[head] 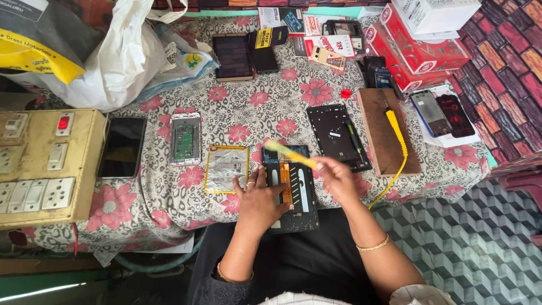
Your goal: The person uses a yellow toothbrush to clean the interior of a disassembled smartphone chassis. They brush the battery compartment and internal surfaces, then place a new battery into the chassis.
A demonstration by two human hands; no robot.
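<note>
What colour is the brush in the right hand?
Yellow handle, blurred pale bristle end, on the thin plastic brush in the right hand; head view.

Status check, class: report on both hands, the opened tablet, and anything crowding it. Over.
Left hand flat on opened tablet, pinning it. Right hand holds yellow brush over it, blurred. Battery pack lies beside the left hand; black frame close right.

Bare cloth (271, 107) ahead lies open; battery (227, 168) and frame (337, 135) flank it.

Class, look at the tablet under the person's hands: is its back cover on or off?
Off. The tablet lies with its insides bare, an orange strip showing, the left hand steadying it.
</note>
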